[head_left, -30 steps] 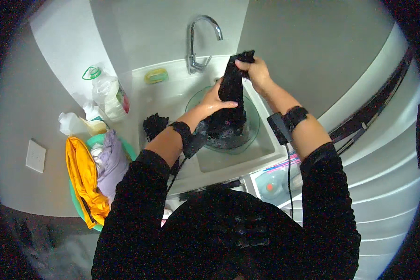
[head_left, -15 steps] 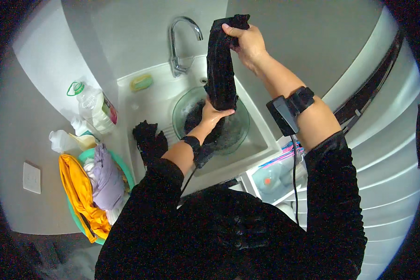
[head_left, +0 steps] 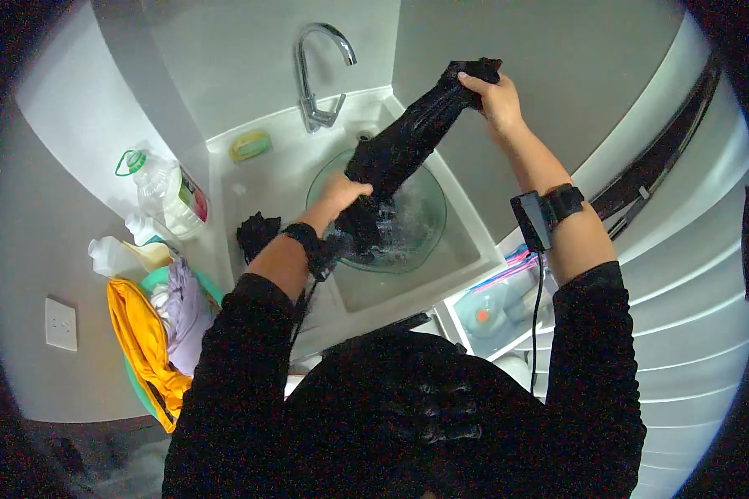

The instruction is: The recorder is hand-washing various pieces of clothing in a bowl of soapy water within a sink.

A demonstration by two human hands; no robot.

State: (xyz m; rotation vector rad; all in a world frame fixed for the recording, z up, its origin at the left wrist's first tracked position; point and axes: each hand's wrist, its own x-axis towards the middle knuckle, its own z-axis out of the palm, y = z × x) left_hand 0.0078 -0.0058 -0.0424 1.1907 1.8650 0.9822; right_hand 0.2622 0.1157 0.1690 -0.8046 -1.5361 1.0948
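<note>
A wet black garment (head_left: 412,141) is stretched at a slant above a clear round basin (head_left: 443,223) in the white sink. Up at its far right end, my right hand (head_left: 499,100) is closed on the cloth, thumb on top. My left hand (head_left: 345,193), slightly blurred, grips the lower part over the basin's left side. Below that hand the cloth hangs into sudsy water (head_left: 404,237). Another bunched black cloth (head_left: 258,235) lies on the sink's left ledge, partly hidden by my left forearm.
A chrome faucet (head_left: 305,79) rises behind the basin. On the left are a yellow-green soap (head_left: 250,146), a large detergent bottle (head_left: 168,195) and a green tub holding yellow (head_left: 137,333) and lilac clothes (head_left: 189,316). An open drawer (head_left: 495,312) lies right of the sink's front.
My right hand has swung right and somewhat down, tilting the garment from upright to slanted. My left hand has shifted left, and its forearm now covers more of the bunched cloth.
</note>
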